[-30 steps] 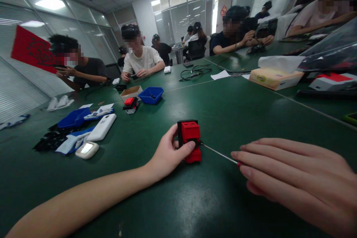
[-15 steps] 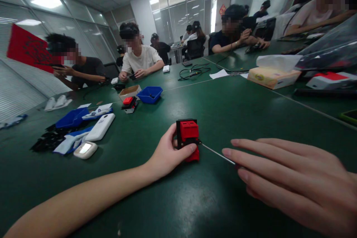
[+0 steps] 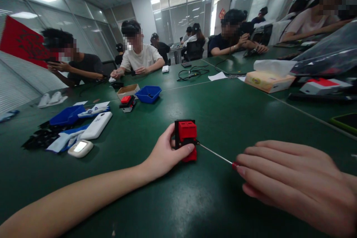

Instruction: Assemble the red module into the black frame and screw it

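My left hand (image 3: 167,153) is closed round a small red and black block-shaped part (image 3: 187,131), its thumb across the lower front and its fingers behind. The part stands on the green table (image 3: 134,200). My right hand (image 3: 295,178) grips a screwdriver (image 3: 216,153) by its red handle, most of which the fingers hide. The thin metal shaft slants up to the left, and its tip meets a corner on the right side of the part, at a small screw.
Beyond my hands stand a blue tray (image 3: 148,95), a cardboard box (image 3: 128,91) and another red-topped part (image 3: 127,103). At left lie a white case (image 3: 96,124), gloves (image 3: 63,139) and a small white device (image 3: 80,148). A tissue box (image 3: 269,80) is at right. Several people sit around.
My right hand's fingers have drawn together and back along the screwdriver, so its red handle end now shows. The left hand keeps its hold on the part. The view has shifted slightly.
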`<control>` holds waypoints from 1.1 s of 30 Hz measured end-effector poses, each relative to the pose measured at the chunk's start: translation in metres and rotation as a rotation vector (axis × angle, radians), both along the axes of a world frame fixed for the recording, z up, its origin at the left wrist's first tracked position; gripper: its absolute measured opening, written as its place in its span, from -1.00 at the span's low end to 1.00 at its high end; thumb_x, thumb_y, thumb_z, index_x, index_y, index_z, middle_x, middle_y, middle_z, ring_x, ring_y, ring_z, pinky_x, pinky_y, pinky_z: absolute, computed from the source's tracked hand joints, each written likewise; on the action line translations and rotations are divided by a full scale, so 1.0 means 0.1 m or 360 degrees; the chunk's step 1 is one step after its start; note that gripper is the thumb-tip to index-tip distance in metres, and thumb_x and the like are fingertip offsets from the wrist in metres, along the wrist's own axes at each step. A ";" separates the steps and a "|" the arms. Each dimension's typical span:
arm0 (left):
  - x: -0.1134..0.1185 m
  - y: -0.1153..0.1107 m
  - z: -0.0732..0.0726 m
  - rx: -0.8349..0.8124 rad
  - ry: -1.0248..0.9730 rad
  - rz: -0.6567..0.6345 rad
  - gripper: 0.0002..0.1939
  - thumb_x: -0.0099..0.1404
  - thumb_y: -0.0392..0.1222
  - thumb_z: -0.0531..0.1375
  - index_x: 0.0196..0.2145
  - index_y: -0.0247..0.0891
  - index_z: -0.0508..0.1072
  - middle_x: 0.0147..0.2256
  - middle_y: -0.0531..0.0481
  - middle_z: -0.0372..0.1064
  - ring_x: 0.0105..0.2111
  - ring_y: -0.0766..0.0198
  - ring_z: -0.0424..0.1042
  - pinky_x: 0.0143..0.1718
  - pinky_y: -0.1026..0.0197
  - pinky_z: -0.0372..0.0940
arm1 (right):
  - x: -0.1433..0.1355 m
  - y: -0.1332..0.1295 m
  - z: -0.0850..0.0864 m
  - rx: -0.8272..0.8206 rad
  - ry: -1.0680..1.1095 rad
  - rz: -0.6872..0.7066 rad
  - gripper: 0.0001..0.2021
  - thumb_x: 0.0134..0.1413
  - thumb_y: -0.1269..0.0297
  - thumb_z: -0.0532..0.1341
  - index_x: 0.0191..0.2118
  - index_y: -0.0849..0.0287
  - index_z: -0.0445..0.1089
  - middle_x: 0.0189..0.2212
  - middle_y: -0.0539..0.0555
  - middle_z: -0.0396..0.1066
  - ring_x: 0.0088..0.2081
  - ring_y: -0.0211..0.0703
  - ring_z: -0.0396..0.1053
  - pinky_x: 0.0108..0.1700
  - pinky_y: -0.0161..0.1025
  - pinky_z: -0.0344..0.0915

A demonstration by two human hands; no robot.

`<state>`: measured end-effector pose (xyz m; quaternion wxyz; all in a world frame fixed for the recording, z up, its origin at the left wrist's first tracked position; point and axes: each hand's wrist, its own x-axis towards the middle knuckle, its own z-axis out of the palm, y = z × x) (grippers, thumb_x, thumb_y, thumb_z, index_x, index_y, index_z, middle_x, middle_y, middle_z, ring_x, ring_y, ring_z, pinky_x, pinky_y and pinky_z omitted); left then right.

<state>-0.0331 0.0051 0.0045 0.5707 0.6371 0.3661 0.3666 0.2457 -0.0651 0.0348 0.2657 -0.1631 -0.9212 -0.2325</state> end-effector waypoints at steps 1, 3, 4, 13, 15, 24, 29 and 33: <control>0.00 0.00 0.00 -0.0004 -0.0001 -0.0006 -0.39 0.23 -0.07 0.44 0.16 -0.24 0.37 0.02 -0.16 0.55 -0.06 0.02 0.60 -0.04 0.07 0.50 | -0.02 0.00 0.00 -0.0018 0.0010 0.0003 -0.83 0.34 0.43 0.16 -0.05 0.25 0.48 -0.28 0.15 0.62 -0.26 -0.05 0.57 -0.22 -0.11 0.51; -0.01 0.00 0.01 -0.0016 -0.0008 -0.0025 -0.38 0.23 -0.08 0.44 0.17 -0.23 0.36 0.04 -0.17 0.54 -0.04 0.01 0.60 -0.03 0.07 0.50 | -0.09 -0.02 -0.02 -0.0015 0.0065 0.0045 -0.83 0.32 0.47 0.13 -0.11 0.24 0.48 -0.37 0.12 0.57 -0.32 -0.05 0.54 -0.27 -0.10 0.48; -0.01 -0.01 0.01 -0.0023 -0.0011 -0.0031 -0.39 0.23 -0.09 0.44 0.17 -0.23 0.36 0.04 -0.16 0.54 -0.03 0.01 0.60 -0.03 0.07 0.50 | -0.12 -0.03 -0.03 -0.0005 0.0101 0.0066 -0.82 0.30 0.49 0.12 -0.15 0.23 0.47 -0.39 0.11 0.55 -0.32 -0.04 0.54 -0.27 -0.09 0.47; 0.00 -0.06 0.01 -0.0036 -0.0024 0.0022 -0.39 0.25 -0.11 0.44 0.17 -0.22 0.34 0.00 -0.16 0.57 -0.10 0.03 0.64 -0.10 0.08 0.55 | -0.21 -0.04 -0.11 -0.0121 0.0269 0.0057 -0.82 0.29 0.50 0.08 -0.15 0.21 0.41 -0.38 0.10 0.55 -0.24 -0.04 0.56 -0.19 -0.08 0.48; 0.01 -0.07 0.02 -0.0031 -0.0025 0.0036 -0.39 0.24 -0.11 0.44 0.17 -0.21 0.34 -0.01 -0.15 0.58 -0.11 0.03 0.64 -0.11 0.08 0.56 | -0.22 -0.06 -0.08 -0.0108 0.0302 0.0041 -0.85 0.27 0.51 0.11 -0.19 0.20 0.41 -0.36 0.11 0.56 -0.25 -0.05 0.56 -0.23 -0.11 0.46; 0.01 -0.09 0.02 0.0054 0.0077 0.0087 -0.34 0.22 -0.12 0.46 0.19 -0.21 0.32 -0.02 -0.13 0.57 -0.13 0.07 0.65 -0.18 0.17 0.55 | -0.27 -0.04 -0.11 -0.0145 0.0284 0.0109 -0.85 0.29 0.48 0.14 -0.16 0.19 0.44 -0.28 0.13 0.56 -0.21 -0.09 0.55 -0.17 -0.17 0.47; 0.02 -0.08 0.03 0.0030 0.0063 0.0089 -0.34 0.22 -0.11 0.46 0.18 -0.21 0.32 -0.02 -0.13 0.58 -0.14 0.07 0.64 -0.21 0.20 0.54 | -0.26 0.05 -0.18 -0.0186 0.0305 0.0179 -0.83 0.32 0.46 0.11 -0.11 0.22 0.43 -0.29 0.15 0.57 -0.22 -0.10 0.56 -0.17 -0.19 0.47; 0.01 -0.08 0.02 0.0045 0.0065 0.0075 -0.36 0.23 -0.11 0.45 0.18 -0.20 0.32 -0.03 -0.11 0.58 -0.15 0.09 0.64 -0.20 0.21 0.53 | -0.25 0.04 -0.15 -0.0194 0.0278 0.0168 -0.82 0.35 0.45 0.09 -0.09 0.23 0.43 -0.26 0.17 0.57 -0.21 -0.10 0.56 -0.18 -0.20 0.45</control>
